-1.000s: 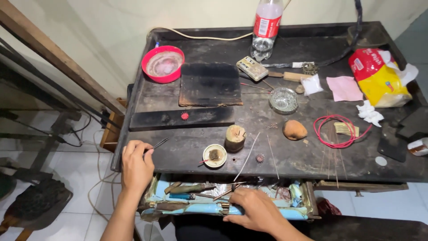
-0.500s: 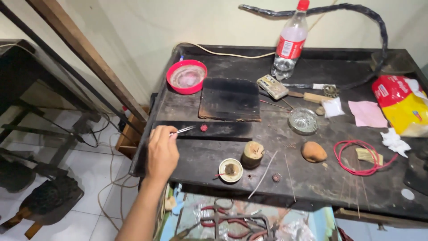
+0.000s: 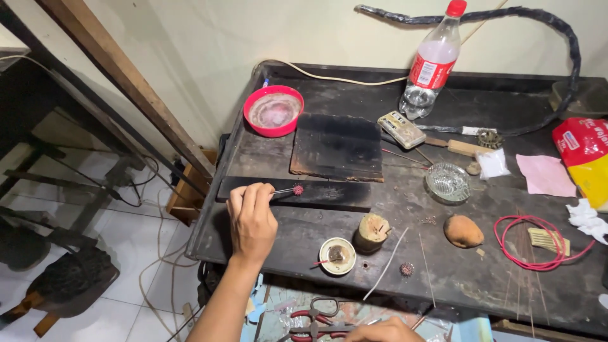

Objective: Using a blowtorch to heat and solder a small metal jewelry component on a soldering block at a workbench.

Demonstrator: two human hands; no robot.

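My left hand (image 3: 251, 218) pinches thin metal tweezers (image 3: 282, 190) whose tips touch a small red spiky bead (image 3: 297, 189) lying on a long dark slab (image 3: 329, 194). My right hand (image 3: 384, 331) shows only partly at the bottom edge, resting at an open drawer beside red-handled pliers (image 3: 313, 322); I cannot tell whether it holds anything. A second small spiky bead (image 3: 406, 269) lies near the front of the black workbench (image 3: 405, 291).
On the bench: a red bowl (image 3: 273, 111), a charred square block (image 3: 337, 147), a plastic bottle (image 3: 432, 62), a glass dish (image 3: 447, 182), a wooden stump (image 3: 372, 232), a small white cup (image 3: 337, 256), a red wire coil (image 3: 531, 242), a brown lump (image 3: 463, 231). A wooden beam (image 3: 126, 82) leans at left.
My left hand rose from the bench's front edge to the dark slab, bringing the tweezers to the red bead. My right hand dropped low in view as the camera shifted left.
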